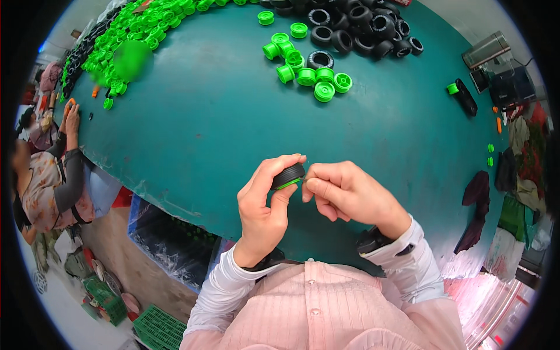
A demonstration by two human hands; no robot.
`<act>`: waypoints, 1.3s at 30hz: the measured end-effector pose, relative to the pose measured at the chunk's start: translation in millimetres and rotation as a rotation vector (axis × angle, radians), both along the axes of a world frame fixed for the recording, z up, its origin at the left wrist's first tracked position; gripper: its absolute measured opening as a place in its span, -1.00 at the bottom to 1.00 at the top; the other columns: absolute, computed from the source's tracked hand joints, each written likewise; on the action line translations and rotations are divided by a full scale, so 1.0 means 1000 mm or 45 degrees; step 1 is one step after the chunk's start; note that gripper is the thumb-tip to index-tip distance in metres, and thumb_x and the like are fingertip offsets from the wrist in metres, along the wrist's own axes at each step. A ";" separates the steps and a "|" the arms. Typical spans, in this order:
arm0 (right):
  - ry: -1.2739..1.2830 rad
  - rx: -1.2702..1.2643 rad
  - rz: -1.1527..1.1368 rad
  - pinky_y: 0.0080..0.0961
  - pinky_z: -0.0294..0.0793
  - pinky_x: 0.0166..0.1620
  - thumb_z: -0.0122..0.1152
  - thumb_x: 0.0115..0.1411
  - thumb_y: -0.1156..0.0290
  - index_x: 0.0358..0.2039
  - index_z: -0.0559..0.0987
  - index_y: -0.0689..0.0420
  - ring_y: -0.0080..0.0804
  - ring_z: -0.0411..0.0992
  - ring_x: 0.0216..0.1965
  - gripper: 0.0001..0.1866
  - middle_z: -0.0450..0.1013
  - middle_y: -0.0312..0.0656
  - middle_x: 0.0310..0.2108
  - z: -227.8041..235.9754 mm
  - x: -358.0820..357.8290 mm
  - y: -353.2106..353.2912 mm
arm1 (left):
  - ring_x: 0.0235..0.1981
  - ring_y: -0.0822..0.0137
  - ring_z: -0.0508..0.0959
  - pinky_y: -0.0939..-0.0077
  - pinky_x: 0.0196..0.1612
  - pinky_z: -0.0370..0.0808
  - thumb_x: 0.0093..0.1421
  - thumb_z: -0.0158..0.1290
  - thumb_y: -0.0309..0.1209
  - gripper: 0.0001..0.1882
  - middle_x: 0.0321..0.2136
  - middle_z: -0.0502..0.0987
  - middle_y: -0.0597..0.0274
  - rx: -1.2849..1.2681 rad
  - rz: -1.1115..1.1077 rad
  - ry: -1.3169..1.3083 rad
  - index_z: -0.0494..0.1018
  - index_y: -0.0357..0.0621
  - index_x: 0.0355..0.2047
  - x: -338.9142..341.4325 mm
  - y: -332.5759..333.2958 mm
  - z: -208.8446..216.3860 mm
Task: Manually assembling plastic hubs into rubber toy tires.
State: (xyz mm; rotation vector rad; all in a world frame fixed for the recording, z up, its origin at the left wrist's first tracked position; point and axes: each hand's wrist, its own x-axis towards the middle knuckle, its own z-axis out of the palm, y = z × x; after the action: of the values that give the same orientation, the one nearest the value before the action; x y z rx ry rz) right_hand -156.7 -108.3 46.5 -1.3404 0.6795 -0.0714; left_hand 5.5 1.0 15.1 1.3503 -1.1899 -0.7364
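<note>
A small black rubber tyre (287, 175) with a green wheel rim showing along its lower edge sits between the thumb and fingers of my left hand (263, 204), over the near part of the table. Right beside it, my right hand (344, 192) is closed in a pinch, its fingertips against the tyre's right edge. Something thin and dark seems to show at that pinch, too small to make out. Farther off lie several loose green wheel rims (324, 91), with a black tyre (320, 60) among them.
The green table (204, 116) carries a pile of black tyres (361, 26) at the back and a heap of green rims (134, 35) at the back left. A metal flask (487, 49) stands far right. At the left edge a co-worker (55, 181) works. A blue-lined bin (169, 239) stands below.
</note>
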 end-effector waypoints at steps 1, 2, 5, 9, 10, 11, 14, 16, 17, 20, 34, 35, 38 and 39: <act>0.021 0.098 0.030 -0.53 0.26 -0.64 -0.03 0.44 0.32 -0.36 0.53 0.19 -0.63 0.30 -0.74 -0.72 0.41 -0.32 -0.72 -0.001 -0.001 -0.005 | 0.03 0.17 0.61 0.37 0.10 0.53 0.28 0.05 -0.72 -0.65 -0.01 0.60 -0.04 -0.006 -0.020 -0.063 0.46 -0.34 0.07 0.002 -0.001 0.000; 0.042 0.196 0.061 -0.55 0.26 -0.64 -0.03 0.44 0.31 -0.36 0.53 0.19 -0.63 0.29 -0.74 -0.71 0.41 -0.31 -0.71 -0.001 -0.003 -0.007 | 0.02 0.17 0.62 0.38 0.09 0.54 0.27 0.05 -0.73 -0.66 -0.02 0.60 -0.04 -0.013 -0.039 -0.125 0.47 -0.34 0.06 0.003 -0.002 -0.001; 0.021 0.077 -0.188 -0.61 0.25 -0.65 -0.05 0.46 0.30 -0.38 0.53 0.18 -0.65 0.27 -0.76 -0.68 0.42 -0.31 -0.71 -0.002 0.005 0.014 | -0.15 0.14 0.66 0.39 -0.08 0.58 0.13 0.05 -0.82 -0.57 -0.11 0.62 -0.02 -0.066 0.062 -0.192 0.54 -0.26 0.00 -0.004 -0.007 -0.002; -0.040 0.219 -0.400 -0.58 0.27 -0.64 -0.03 0.46 0.35 -0.40 0.51 0.19 -0.63 0.30 -0.75 -0.70 0.43 -0.29 -0.72 -0.003 0.010 0.024 | -0.12 0.18 0.66 0.40 -0.04 0.58 0.21 0.06 -0.75 -0.60 -0.09 0.62 -0.04 -0.026 0.067 -0.194 0.49 -0.29 0.06 -0.003 -0.006 -0.006; -0.013 0.020 -0.422 -0.58 0.27 -0.64 -0.03 0.47 0.35 -0.40 0.51 0.20 -0.64 0.30 -0.75 -0.70 0.42 -0.29 -0.72 -0.003 0.011 0.028 | -0.10 0.22 0.65 0.41 0.00 0.56 0.27 0.06 -0.70 -0.63 -0.07 0.62 -0.05 0.009 0.077 -0.160 0.47 -0.31 0.10 -0.005 -0.005 -0.006; 0.013 -0.179 -0.443 -0.58 0.26 -0.64 -0.03 0.47 0.35 -0.40 0.51 0.21 -0.65 0.30 -0.75 -0.70 0.42 -0.30 -0.72 -0.003 0.013 0.033 | -0.07 0.26 0.64 0.42 0.04 0.55 0.32 0.07 -0.65 -0.64 -0.05 0.62 -0.06 0.043 0.088 -0.126 0.44 -0.33 0.13 -0.007 -0.005 -0.005; 0.034 -0.402 -0.467 -0.54 0.28 -0.64 -0.02 0.47 0.36 -0.38 0.50 0.22 -0.59 0.33 -0.75 -0.71 0.41 -0.27 -0.73 0.000 0.014 0.034 | -0.10 0.33 0.63 0.46 0.02 0.55 0.37 0.07 -0.60 -0.61 -0.06 0.62 -0.05 0.087 0.126 -0.053 0.40 -0.35 0.19 -0.013 -0.005 -0.001; 0.038 -0.257 -0.466 -0.48 0.30 -0.63 0.00 0.46 0.37 -0.38 0.50 0.23 -0.49 0.37 -0.75 -0.73 0.41 -0.23 -0.73 0.003 0.015 0.032 | -0.11 0.36 0.62 0.48 0.01 0.55 0.37 0.07 -0.59 -0.60 -0.07 0.62 -0.03 0.140 0.154 0.022 0.39 -0.36 0.20 -0.015 -0.003 0.003; 0.045 -0.102 -0.462 -0.45 0.31 -0.63 0.02 0.45 0.38 -0.38 0.50 0.24 -0.42 0.40 -0.74 -0.74 0.41 -0.20 -0.73 0.007 0.014 0.029 | -0.12 0.37 0.61 0.48 0.00 0.55 0.37 0.07 -0.59 -0.60 -0.07 0.63 -0.02 0.167 0.169 0.060 0.39 -0.36 0.20 -0.015 -0.003 0.004; 0.061 -0.014 -0.420 -0.41 0.33 -0.62 0.04 0.43 0.39 -0.36 0.50 0.24 -0.35 0.42 -0.74 -0.76 0.42 -0.16 -0.73 0.012 0.013 0.027 | -0.14 0.39 0.61 0.50 -0.01 0.55 0.36 0.07 -0.59 -0.59 -0.08 0.63 0.00 0.145 0.183 -0.007 0.38 -0.37 0.21 -0.013 -0.002 0.005; 0.215 -0.533 -0.365 -0.23 0.39 -0.59 0.16 0.36 0.43 -0.34 0.46 0.20 -0.03 0.48 -0.64 -0.85 0.46 -0.06 -0.66 -0.002 0.017 0.030 | -0.27 0.23 0.64 0.40 -0.17 0.56 0.25 0.08 -0.64 -0.57 -0.25 0.63 0.01 0.287 0.046 -0.295 0.45 -0.28 0.15 0.003 -0.009 0.010; 0.230 -0.930 -0.387 -0.25 0.39 -0.59 0.16 0.36 0.43 -0.35 0.46 0.20 -0.07 0.49 -0.64 -0.85 0.46 -0.08 -0.66 -0.011 0.018 0.037 | -0.26 0.33 0.63 0.45 -0.16 0.55 0.26 0.07 -0.65 -0.56 -0.25 0.64 0.07 0.306 0.038 -0.286 0.44 -0.28 0.16 0.003 -0.008 0.009; 0.139 -1.124 -0.424 -0.27 0.39 -0.59 0.16 0.35 0.44 -0.35 0.44 0.20 -0.10 0.49 -0.64 -0.85 0.48 -0.09 -0.62 -0.022 0.016 0.039 | -0.26 0.36 0.62 0.47 -0.16 0.54 0.26 0.07 -0.65 -0.58 -0.26 0.63 0.09 0.223 0.060 -0.299 0.45 -0.29 0.14 0.001 -0.009 0.007; 0.087 -1.019 -0.429 -0.26 0.39 -0.58 0.17 0.34 0.45 -0.35 0.43 0.20 -0.10 0.50 -0.64 -0.85 0.49 -0.09 -0.61 -0.023 0.015 0.039 | -0.27 0.26 0.64 0.42 -0.19 0.55 0.25 0.08 -0.63 -0.60 -0.25 0.63 0.04 0.213 0.053 -0.284 0.46 -0.29 0.12 0.002 -0.010 0.008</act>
State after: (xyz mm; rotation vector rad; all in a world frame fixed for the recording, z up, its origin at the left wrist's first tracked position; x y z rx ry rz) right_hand -141.8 -69.2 23.1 -1.9780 0.9838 -0.6244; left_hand 7.1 -8.6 23.4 1.6250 -1.2924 -0.6801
